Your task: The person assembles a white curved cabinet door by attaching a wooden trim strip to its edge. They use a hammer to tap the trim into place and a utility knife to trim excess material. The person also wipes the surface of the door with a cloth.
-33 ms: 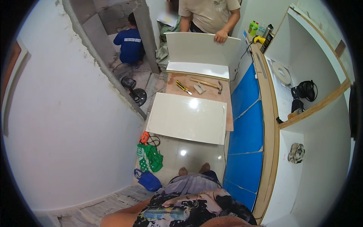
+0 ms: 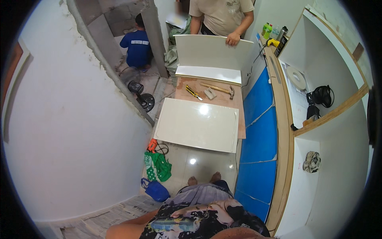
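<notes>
Neither of my hands shows; only part of my left arm (image 2: 129, 229) and a bit of my right arm (image 2: 236, 234) come in at the lower edge. In front of me a glossy cream panel (image 2: 195, 125) lies flat on a brown wooden board (image 2: 241, 111), its near edge jutting past it. Beyond the panel lie a yellow utility knife (image 2: 194, 92), a small pale block (image 2: 210, 93) and a claw hammer (image 2: 219, 89) with a wooden handle. At the far end a co-worker's hand (image 2: 232, 39) rests on the top edge of an upright cream panel (image 2: 213, 51).
Blue panels (image 2: 260, 139) and an open white cabinet (image 2: 308, 191) line the right. A white wall (image 2: 79, 131) stands left. On the floor are an orange tool (image 2: 152, 145), a green bag (image 2: 161, 167), a blue bag (image 2: 156, 190) and a black fan (image 2: 145, 102). Another person (image 2: 137, 47) crouches beyond the opening.
</notes>
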The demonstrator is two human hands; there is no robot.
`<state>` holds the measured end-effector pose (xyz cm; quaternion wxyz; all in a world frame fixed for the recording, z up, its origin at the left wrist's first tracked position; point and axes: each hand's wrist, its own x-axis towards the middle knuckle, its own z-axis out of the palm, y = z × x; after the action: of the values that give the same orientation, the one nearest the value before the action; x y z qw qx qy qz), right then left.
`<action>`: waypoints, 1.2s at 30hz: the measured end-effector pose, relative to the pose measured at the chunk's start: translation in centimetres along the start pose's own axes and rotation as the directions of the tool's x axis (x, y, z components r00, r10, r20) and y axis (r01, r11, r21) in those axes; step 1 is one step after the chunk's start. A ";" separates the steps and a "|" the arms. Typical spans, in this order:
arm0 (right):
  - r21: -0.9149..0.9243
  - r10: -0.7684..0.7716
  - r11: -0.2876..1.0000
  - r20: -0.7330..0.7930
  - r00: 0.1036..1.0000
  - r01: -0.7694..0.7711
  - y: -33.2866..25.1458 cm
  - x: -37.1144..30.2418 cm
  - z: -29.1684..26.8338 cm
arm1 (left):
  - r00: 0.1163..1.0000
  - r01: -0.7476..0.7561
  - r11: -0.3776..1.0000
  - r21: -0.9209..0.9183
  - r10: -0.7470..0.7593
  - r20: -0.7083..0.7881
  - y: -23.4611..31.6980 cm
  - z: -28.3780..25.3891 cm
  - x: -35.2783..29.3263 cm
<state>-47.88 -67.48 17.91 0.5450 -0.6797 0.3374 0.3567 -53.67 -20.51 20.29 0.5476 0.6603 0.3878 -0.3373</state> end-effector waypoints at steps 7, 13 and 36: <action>0.021 0.000 1.000 0.003 1.000 0.000 -0.1 0.1 0.5 | 1.000 -0.013 1.000 0.002 0.013 0.014 0.5 -0.4 0.1; 0.029 -0.015 0.999 0.021 1.000 0.015 -0.7 0.2 1.7 | 1.000 -0.008 1.000 -0.016 0.008 0.001 -0.5 -1.5 -0.4; -0.115 -0.142 0.984 -0.055 0.988 0.135 -13.6 -0.9 -13.1 | 0.997 -0.035 0.999 -0.015 0.034 -0.072 3.9 -1.7 -2.8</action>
<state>-35.29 -77.79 27.51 0.5188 -0.7418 0.2858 0.3145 -51.51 -19.62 24.86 0.5444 0.6742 0.3984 -0.3007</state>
